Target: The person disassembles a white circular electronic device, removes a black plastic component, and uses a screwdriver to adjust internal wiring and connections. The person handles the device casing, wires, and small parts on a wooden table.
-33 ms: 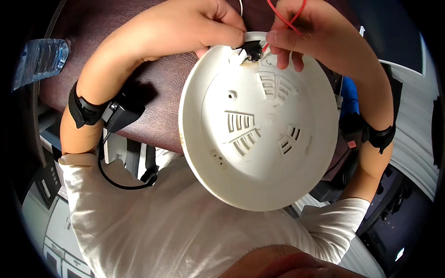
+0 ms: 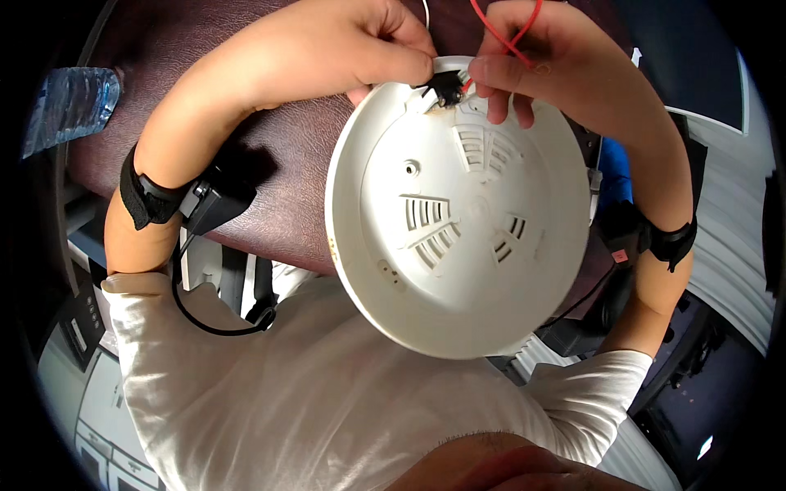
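Observation:
A round white plastic disc [image 2: 442,286], with a raised rim, fanned vent slots and a small post, is held tilted by my two hands. My left hand [image 2: 377,53] grips its top edge, thumb beside a black component [image 2: 446,90] with a white piece next to it. My right hand [image 2: 536,65] pinches at the top right edge, where red wire [image 2: 516,41] runs from the component and loops over my fingers. Some of my right fingers hang behind the thumb, inside the rim. A thin white wire [image 2: 426,12] rises near my left hand.
A maroon padded leather-like surface [image 2: 270,196] lies beneath. A plastic water bottle [image 2: 74,110] is at the upper left. Black wrist straps with devices [image 2: 217,200] and cables are on both forearms. A blue object [image 2: 614,168] and a dark panel [image 2: 696,65] are at the right.
The white disc's lower edge has moved slightly up and its left edge a little to the right. My hands stay in almost the same places.

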Action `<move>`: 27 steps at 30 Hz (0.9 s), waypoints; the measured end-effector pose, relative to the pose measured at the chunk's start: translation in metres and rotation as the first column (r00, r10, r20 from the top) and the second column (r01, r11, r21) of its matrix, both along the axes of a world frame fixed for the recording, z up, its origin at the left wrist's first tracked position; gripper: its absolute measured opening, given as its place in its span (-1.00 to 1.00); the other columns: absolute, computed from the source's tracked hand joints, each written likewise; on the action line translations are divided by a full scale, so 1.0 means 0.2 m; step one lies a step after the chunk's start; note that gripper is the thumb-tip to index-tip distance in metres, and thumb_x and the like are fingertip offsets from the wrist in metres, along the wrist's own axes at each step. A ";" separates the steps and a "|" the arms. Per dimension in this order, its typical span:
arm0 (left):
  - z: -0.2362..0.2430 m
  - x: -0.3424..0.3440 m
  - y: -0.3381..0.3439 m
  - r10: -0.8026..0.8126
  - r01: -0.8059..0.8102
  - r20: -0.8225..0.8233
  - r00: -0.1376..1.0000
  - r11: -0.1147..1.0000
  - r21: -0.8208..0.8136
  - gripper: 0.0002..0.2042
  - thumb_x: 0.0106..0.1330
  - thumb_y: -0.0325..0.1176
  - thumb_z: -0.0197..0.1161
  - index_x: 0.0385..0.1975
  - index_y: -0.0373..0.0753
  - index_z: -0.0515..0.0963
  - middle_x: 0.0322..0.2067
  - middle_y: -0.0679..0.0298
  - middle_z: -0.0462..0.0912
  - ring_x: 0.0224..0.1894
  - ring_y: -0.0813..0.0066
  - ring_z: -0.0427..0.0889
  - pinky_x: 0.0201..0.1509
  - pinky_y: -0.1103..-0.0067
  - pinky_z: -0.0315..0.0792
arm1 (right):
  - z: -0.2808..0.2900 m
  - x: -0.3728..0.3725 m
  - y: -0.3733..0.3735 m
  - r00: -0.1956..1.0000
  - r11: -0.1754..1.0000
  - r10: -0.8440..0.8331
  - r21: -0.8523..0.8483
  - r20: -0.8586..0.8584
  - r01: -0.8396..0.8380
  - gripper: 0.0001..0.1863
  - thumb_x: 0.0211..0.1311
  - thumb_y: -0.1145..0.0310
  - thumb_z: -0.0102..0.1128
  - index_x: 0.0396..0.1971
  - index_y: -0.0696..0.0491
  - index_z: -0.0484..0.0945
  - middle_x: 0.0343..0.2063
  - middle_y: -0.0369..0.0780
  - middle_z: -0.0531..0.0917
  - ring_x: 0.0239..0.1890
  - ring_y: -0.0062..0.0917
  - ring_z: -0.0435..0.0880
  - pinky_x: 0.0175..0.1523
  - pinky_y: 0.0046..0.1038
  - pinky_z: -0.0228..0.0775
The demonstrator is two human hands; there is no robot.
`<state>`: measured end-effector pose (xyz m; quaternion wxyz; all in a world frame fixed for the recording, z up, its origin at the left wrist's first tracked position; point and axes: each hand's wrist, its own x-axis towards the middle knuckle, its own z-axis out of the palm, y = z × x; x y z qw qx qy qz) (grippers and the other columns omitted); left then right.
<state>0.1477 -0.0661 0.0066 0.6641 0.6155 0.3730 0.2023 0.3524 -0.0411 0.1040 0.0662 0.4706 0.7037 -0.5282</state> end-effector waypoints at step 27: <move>-0.04 0.03 -0.01 0.006 -0.008 0.037 0.999 1.000 0.028 -0.75 0.25 -0.45 0.20 -0.12 -0.40 0.55 -0.30 0.35 0.62 -0.31 0.72 0.59 -0.30 0.76 0.50 | -0.05 0.04 0.00 0.996 0.995 -0.088 -0.041 -0.018 0.087 -0.83 0.32 0.43 0.16 -0.45 0.14 0.45 -0.53 -0.27 0.61 -0.50 -0.68 0.58 -0.37 -0.65 0.44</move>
